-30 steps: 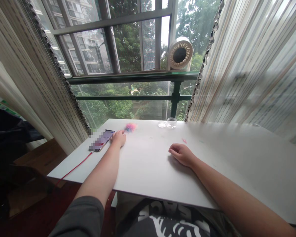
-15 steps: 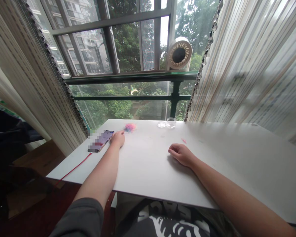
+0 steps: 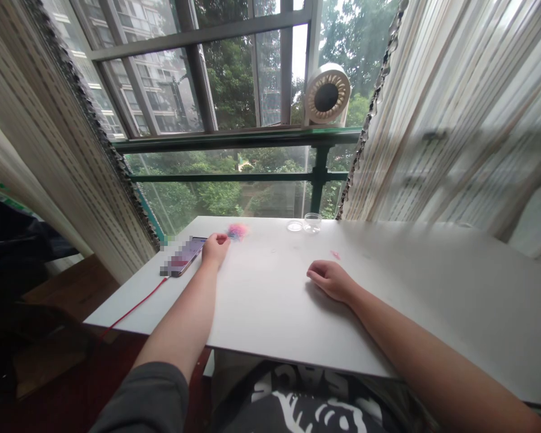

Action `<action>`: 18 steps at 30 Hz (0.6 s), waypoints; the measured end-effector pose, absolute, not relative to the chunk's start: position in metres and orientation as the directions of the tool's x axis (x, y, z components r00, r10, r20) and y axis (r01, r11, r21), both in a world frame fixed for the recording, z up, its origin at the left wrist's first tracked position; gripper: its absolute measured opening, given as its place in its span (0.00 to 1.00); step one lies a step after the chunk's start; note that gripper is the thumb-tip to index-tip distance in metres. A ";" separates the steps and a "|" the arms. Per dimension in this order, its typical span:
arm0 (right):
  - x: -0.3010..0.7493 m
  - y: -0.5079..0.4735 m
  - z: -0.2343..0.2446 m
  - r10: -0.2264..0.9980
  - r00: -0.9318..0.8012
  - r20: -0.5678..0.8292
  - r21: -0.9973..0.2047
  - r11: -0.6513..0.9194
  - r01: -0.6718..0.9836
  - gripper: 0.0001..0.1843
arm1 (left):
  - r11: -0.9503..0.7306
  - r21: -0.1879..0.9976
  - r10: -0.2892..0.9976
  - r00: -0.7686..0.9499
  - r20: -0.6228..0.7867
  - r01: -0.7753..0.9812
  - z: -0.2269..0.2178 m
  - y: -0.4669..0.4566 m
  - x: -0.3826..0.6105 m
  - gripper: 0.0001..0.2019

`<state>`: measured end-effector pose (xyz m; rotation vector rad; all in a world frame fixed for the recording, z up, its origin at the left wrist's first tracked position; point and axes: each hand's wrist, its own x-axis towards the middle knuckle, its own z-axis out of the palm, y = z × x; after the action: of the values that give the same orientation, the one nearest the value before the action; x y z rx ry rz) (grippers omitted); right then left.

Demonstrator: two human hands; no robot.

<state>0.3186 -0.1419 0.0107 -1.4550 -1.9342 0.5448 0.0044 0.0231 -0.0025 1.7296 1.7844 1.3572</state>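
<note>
A small pile of fine, brightly coloured pieces (image 3: 237,232), pink, orange and blue, lies near the table's far edge; its pieces are too small to name. Just left of it is my left hand (image 3: 214,249), thumb and fingertips pinched together. Whatever might be between them is too small to make out. My right hand (image 3: 331,280) rests on the table at the centre right, fingers curled in and their inner side hidden. Beyond it lies a small pink piece (image 3: 335,255). A clear round tub (image 3: 312,223) stands at the back beside its clear lid (image 3: 294,226).
Beside my left hand lies a phone (image 3: 186,255) with a red cable (image 3: 133,308) running off the white table (image 3: 270,313). A round white fan (image 3: 327,95) stands at the window above the green railing (image 3: 238,142). Curtains hang on both sides.
My left hand has drawn its fingers up into a pinch and turned slightly beside the coloured pile. My right hand keeps its place. The view has shifted a little.
</note>
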 end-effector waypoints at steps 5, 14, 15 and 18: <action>0.319 -0.141 0.009 0.953 -0.177 0.247 -0.668 0.300 0.681 0.12 | -0.281 0.769 0.924 -0.055 0.379 0.573 0.001 0.009 0.028 0.14; 0.320 -0.139 0.008 0.950 -0.182 0.253 -0.656 0.307 0.689 0.11 | -0.582 0.526 0.813 0.423 0.401 0.620 0.012 -0.021 0.095 0.08; 0.320 -0.139 0.008 0.950 -0.184 0.253 -0.655 0.308 0.690 0.11 | -0.596 0.495 0.803 0.443 0.400 0.633 0.012 -0.021 0.098 0.08; 0.320 -0.139 0.008 0.949 -0.189 0.252 -0.654 0.311 0.690 0.11 | -0.618 0.420 0.785 0.484 0.388 0.665 0.011 -0.020 0.101 0.08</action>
<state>0.3199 -0.1392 0.0082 -1.4479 -1.9558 0.5334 0.1009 -0.0200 0.0110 2.5163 1.2483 0.8242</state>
